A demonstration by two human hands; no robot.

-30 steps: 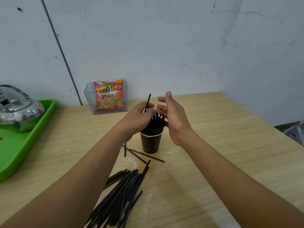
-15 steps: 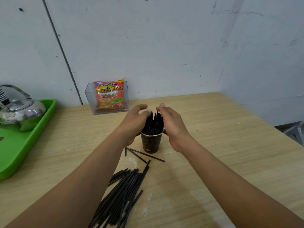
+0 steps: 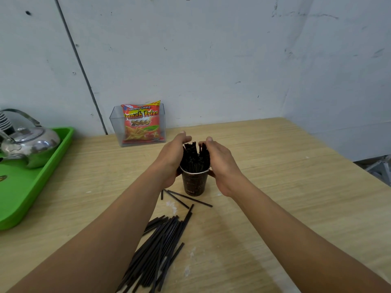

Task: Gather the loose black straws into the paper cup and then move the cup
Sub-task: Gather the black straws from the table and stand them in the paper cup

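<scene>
A dark brown paper cup (image 3: pixel 194 182) stands upright on the wooden table (image 3: pixel 275 187), filled with a bundle of black straws (image 3: pixel 194 157) that sticks up above its rim. My left hand (image 3: pixel 171 159) cups the bundle from the left and my right hand (image 3: pixel 222 163) cups it from the right, fingers curved round the straws, palms reaching down to the cup's rim. A large heap of loose black straws (image 3: pixel 158 248) lies on the table in front of the cup. Three separate straws (image 3: pixel 186 197) lie just at the cup's base.
A clear plastic box holding a red snack bag (image 3: pixel 141 123) stands against the wall behind the cup. A green tray (image 3: pixel 31 182) with a metal kettle (image 3: pixel 29 142) occupies the left. The table's right edge runs diagonally at far right.
Both hands came down from above the cup and closed in round the straw bundle. A straw held higher by my left hand a second ago now sits level with the others.
</scene>
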